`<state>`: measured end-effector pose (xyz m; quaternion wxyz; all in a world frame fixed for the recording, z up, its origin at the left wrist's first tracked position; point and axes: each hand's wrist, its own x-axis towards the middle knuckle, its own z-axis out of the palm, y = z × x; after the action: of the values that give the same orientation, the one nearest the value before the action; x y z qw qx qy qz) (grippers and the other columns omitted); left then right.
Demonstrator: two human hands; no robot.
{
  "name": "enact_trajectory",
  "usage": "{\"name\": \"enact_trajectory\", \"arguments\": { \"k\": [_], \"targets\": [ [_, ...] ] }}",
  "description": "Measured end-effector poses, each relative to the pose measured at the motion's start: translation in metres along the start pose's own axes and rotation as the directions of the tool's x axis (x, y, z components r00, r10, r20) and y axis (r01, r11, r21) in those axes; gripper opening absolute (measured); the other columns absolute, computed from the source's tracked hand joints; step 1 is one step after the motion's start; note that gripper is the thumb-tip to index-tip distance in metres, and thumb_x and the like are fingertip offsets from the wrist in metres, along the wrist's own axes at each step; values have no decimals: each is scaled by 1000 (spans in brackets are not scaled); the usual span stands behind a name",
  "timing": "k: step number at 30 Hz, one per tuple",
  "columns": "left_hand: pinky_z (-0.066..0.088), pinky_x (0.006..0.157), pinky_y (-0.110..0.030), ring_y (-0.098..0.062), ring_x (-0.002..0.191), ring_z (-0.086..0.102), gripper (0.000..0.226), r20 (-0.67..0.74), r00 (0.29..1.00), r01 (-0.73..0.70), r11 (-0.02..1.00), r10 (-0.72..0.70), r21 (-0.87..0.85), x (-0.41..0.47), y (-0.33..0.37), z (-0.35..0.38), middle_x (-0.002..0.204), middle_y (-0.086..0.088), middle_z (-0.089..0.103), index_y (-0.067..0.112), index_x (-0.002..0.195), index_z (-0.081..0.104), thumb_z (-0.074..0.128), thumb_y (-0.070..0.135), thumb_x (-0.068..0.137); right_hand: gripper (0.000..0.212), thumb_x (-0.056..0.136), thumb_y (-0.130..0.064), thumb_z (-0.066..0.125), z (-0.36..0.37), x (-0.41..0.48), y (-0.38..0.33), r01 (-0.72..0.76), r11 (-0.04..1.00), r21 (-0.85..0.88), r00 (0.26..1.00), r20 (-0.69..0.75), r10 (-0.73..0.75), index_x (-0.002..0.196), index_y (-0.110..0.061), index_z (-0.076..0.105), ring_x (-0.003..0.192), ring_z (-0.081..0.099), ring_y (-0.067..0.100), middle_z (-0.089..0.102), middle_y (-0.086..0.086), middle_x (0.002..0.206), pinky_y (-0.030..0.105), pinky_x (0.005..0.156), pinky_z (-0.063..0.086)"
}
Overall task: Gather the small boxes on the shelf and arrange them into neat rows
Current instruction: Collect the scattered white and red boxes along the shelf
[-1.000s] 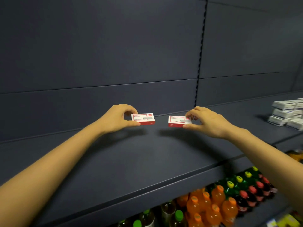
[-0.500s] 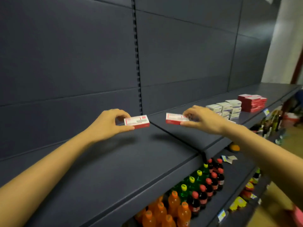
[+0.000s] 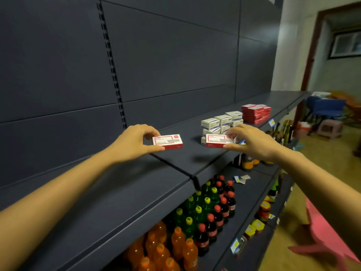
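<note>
My left hand [image 3: 130, 142] pinches a small red-and-white box [image 3: 167, 142] and holds it just above the dark shelf [image 3: 136, 192]. A second red-and-white box [image 3: 219, 140] is gripped by my right hand [image 3: 252, 142], also above the shelf. Directly behind that box stands a stack of white boxes [image 3: 220, 122] with blue print. Farther right along the shelf sits a stack of red boxes [image 3: 256, 113].
Below the shelf, a lower level holds orange, green and dark bottles [image 3: 195, 222]. More bottles and jars [image 3: 263, 210] fill shelves to the right. A pink object [image 3: 324, 237] shows at the lower right. Chairs and a stool [image 3: 330, 130] stand in the far room.
The view has swung right along the shelf, bringing the white and red stacks closer. Both hands carried their boxes rightward; the right box now hangs just in front of the white stack.
</note>
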<state>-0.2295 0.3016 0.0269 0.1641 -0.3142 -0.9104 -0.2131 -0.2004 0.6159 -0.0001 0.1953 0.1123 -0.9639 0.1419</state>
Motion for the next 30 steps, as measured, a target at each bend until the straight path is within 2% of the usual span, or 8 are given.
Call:
{"name": "enact_trajectory", "arguments": {
  "k": [3,6,10,12,15,19,26,30],
  "targets": [
    [41,72,-13,-8,92,54,35,-22,1000,-11,1000,10,-18,29,32,22,107,4,64,18,106,62,70,34,76,49,82,-50,59,-18,-7,43,-12,999,-47,1000,6,12,121,-21,55,104,50,18,52,-1,112,39,86,46],
    [43,77,-22,-10,92,54,35,-45,999,-15,999,13,-38,60,68,54,108,2,65,17,106,63,71,34,76,46,82,-48,60,-39,-14,94,-28,996,-81,1000,9,29,119,-21,55,103,51,18,54,1,113,40,86,46],
    [49,83,-33,-12,94,55,40,-64,998,-8,999,5,-43,100,113,98,112,-2,63,14,110,62,71,32,76,39,84,-46,58,-61,-20,160,-6,994,-113,1000,27,9,113,-21,56,90,44,11,51,-2,106,30,76,41],
    [48,81,-32,-13,92,54,40,-68,998,-5,999,3,-38,121,130,116,112,-2,63,13,110,62,71,31,76,40,84,-47,58,-68,-23,189,-23,992,-121,999,35,27,115,-23,55,89,43,11,48,-5,103,29,74,41],
    [42,75,-24,-11,90,52,39,-70,998,-6,999,4,-34,153,149,139,110,-3,64,14,109,62,71,33,76,45,84,-49,57,-76,-22,231,-60,990,-127,997,35,65,120,-24,53,95,47,13,52,-1,111,31,74,46],
    [42,68,-19,-9,87,53,40,-63,998,-5,1000,4,-27,197,168,166,109,-3,64,14,108,62,71,35,76,50,84,-49,57,-82,-9,282,-56,990,-130,998,24,60,125,-22,50,91,43,9,53,1,117,23,67,36],
    [49,78,-28,-13,91,56,40,-70,997,38,999,-39,-14,283,175,202,109,-5,65,12,108,61,69,35,77,50,84,-49,55,-77,45,358,-27,993,-118,999,14,29,126,-22,50,96,43,10,53,1,120,29,79,45],
    [50,85,-33,-16,96,57,41,-68,994,87,996,-89,-21,334,174,222,112,-6,63,10,111,60,67,35,79,50,83,-50,55,-72,83,402,1,992,-123,1000,25,2,125,-22,51,93,44,9,53,0,119,25,75,40]
  ]
}}
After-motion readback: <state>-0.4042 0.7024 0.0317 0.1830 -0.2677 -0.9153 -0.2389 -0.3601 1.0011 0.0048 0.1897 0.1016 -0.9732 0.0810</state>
